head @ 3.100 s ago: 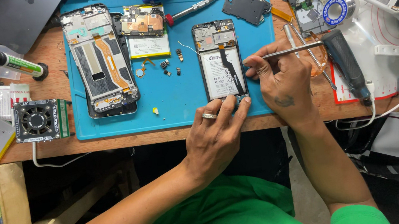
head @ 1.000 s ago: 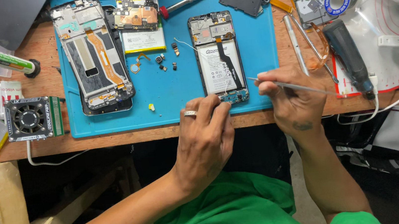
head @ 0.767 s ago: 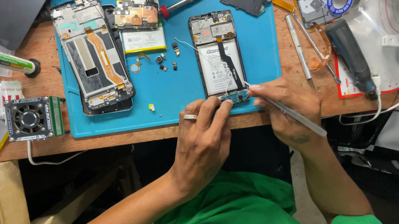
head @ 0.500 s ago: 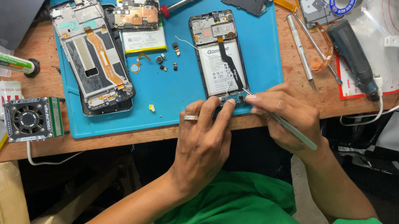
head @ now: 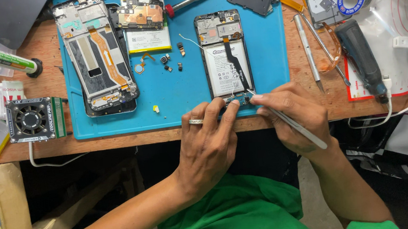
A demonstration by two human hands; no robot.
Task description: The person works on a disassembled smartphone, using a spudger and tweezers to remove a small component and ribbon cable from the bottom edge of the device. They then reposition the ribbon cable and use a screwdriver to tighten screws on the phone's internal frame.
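Tweezers point(head: 292, 122) swung round, tips now pointing up-left into phone point(head: 225, 56).

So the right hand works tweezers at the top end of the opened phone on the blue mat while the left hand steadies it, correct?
Not quite. The head view shows the right hand working the tweezers at the bottom end of the opened phone, the end nearest the person, on the blue mat. The left hand does steady it there.
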